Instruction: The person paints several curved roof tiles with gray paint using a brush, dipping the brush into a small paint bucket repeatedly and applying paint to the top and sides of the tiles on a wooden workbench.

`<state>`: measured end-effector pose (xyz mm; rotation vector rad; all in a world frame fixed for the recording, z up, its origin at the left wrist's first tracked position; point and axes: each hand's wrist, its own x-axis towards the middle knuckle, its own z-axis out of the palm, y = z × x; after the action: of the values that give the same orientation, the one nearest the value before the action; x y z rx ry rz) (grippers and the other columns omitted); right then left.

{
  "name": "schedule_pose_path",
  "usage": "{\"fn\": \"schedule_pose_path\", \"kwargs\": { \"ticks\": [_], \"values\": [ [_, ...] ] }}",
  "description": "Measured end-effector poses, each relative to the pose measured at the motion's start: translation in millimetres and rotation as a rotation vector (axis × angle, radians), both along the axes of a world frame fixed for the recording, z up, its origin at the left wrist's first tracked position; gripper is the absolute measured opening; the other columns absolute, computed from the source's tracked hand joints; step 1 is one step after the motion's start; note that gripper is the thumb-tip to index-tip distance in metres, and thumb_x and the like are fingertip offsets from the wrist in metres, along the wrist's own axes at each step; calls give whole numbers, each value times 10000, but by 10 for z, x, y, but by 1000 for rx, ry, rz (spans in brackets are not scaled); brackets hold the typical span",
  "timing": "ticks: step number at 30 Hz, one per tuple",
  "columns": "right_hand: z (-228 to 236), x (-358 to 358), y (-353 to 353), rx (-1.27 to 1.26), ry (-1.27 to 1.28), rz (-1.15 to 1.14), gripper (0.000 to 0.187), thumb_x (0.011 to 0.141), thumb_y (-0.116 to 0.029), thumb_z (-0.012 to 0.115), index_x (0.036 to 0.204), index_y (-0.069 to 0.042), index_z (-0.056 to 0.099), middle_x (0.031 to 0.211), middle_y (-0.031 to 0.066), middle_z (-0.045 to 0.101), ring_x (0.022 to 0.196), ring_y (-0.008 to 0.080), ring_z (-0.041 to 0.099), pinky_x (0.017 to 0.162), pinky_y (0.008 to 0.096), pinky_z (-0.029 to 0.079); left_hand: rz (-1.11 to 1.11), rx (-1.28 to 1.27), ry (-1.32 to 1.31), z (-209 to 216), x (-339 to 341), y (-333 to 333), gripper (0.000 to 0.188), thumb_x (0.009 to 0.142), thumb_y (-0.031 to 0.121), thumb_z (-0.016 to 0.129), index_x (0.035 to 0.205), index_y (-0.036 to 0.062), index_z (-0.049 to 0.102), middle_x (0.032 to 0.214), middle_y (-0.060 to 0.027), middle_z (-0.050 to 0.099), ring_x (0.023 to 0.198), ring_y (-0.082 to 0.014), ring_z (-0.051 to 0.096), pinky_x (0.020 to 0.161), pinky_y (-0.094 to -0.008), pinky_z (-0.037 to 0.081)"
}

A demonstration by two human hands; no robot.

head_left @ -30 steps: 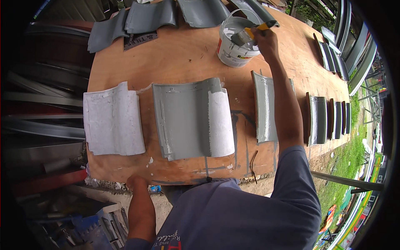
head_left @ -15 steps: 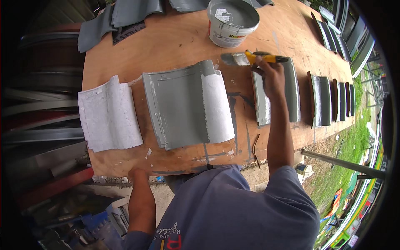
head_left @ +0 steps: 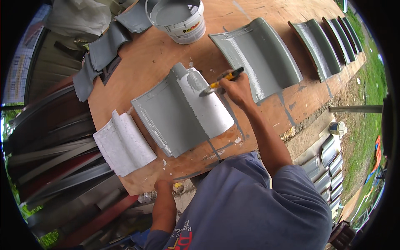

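Note:
My right hand is closed around a paintbrush with a yellow and black handle. Its bristles meet the white right side of a curved roof tile, where a fresh grey patch shows near the far end. The rest of this tile's face is grey. Left of it lies a smaller all-white roof tile. My left hand is at the near edge of the wooden table, close to the white tile; its fingers are blurred and partly hidden.
A white bucket of grey paint stands beyond the tile. To the right, a large grey tile and several more line the plywood table. Other grey tiles sit at the far left edge. Long metal sheets lie left of the table.
My right hand has brought the brush from over the table near the bucket down onto the tile's white side, leaving a grey patch there. The view has turned; my left hand stays by the edge.

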<state>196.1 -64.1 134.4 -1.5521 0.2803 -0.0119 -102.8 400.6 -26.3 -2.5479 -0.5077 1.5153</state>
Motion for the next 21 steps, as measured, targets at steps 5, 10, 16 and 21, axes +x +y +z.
{"fn": "schedule_pose_path", "kwargs": {
  "ticks": [5, 10, 16, 21],
  "values": [
    [-163, 449, 124, 92, -185, -272, 255, 808, -144, 679, 892, 93, 717, 761, 161, 730, 721, 210, 717, 669, 363, 564, -382, 21, 258, 416, 303, -380, 391, 956, 240, 649, 1332, 137, 668, 1372, -91, 676, 1233, -261, 662, 973, -374, 553],
    [-323, 461, 283, -10, -195, -323, 273, 829, -153, 702, 906, 108, 718, 799, 235, 743, 749, 293, 745, 735, 411, 584, -414, 19, 81, 309, 51, -302, 424, 895, 191, 713, 1311, 112, 685, 1369, -109, 670, 1247, -255, 651, 988, -362, 555],
    [-405, 523, 159, -89, -56, -313, 328, 857, -202, 703, 938, 115, 722, 812, 251, 744, 727, 308, 747, 706, 415, 581, -378, 63, 436, 396, 315, -458, 463, 887, 258, 712, 1331, 134, 674, 1411, -91, 648, 1267, -270, 635, 1002, -375, 547],
    [-502, 638, 243, -7, -172, -353, 319, 856, -195, 706, 944, 110, 722, 820, 264, 741, 731, 335, 747, 713, 436, 579, -258, 101, 419, 39, 111, -89, 478, 860, 285, 713, 1317, 149, 683, 1403, -65, 657, 1255, -275, 641, 1003, -390, 547]
  ]
}}
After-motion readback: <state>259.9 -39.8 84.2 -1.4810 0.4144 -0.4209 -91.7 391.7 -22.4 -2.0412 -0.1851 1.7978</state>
